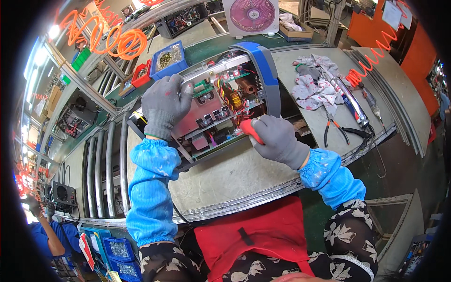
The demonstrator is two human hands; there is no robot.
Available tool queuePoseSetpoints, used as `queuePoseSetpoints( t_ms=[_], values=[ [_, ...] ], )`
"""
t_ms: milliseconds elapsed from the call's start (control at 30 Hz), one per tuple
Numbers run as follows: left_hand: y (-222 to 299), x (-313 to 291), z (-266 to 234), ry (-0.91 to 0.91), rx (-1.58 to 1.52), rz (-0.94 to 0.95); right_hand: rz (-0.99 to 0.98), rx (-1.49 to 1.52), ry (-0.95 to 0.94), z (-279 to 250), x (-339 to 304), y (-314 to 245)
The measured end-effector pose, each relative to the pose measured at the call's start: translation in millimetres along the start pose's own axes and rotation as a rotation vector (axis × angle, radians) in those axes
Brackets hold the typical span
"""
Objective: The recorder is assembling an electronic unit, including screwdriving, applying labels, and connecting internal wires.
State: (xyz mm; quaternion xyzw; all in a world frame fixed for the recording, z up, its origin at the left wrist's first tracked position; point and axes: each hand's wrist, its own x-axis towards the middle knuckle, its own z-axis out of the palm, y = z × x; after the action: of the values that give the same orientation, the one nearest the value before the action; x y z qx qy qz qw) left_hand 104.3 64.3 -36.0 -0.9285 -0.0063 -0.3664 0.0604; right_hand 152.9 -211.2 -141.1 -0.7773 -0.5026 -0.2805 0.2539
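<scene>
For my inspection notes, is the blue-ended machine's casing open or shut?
Open: the machine has no cover on its camera-facing side, so wires and a yellow coil show.

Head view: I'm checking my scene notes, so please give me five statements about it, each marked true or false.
1. The right hand grips a red handle. True.
2. The left hand is bare. False: the left hand wears a grey glove.
3. The fan stands beyond the open machine. True.
4. The pliers lie left of the machine. False: the pliers lie to its right.
5. The blue tray holds small parts. True.
</scene>
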Motion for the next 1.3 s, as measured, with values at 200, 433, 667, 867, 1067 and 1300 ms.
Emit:
queuePoseSetpoints(
  t_ms=[200, 433, 667, 867, 1067, 1300],
  values=[
    [0, -1, 2, 0.007, 0.003, -0.001, 0.041, 0.021, -0.011, -1, 4, 0],
    [-1, -1, 1, -0.016, 0.004, -0.012, 0.044, 0.060, 0.046, 1, 5, -1],
    [-2, 1, 4, -0.005, 0.011, -0.007, 0.116, 0.083, 0.053, 3, 3, 0],
    [-5, 0, 4, -0.007, -0.003, -0.013, 0.198, 0.123, 0.054, 1, 5, -2],
    [-5, 1, 2, 0.011, -0.008, -0.002, 0.212, 0.160, 0.070, -1, 9, -2],
    [-4, 3, 7, 0.006, -0.004, -0.009, 0.104, 0.087, -0.098, -5, 9, 8]
  ],
)
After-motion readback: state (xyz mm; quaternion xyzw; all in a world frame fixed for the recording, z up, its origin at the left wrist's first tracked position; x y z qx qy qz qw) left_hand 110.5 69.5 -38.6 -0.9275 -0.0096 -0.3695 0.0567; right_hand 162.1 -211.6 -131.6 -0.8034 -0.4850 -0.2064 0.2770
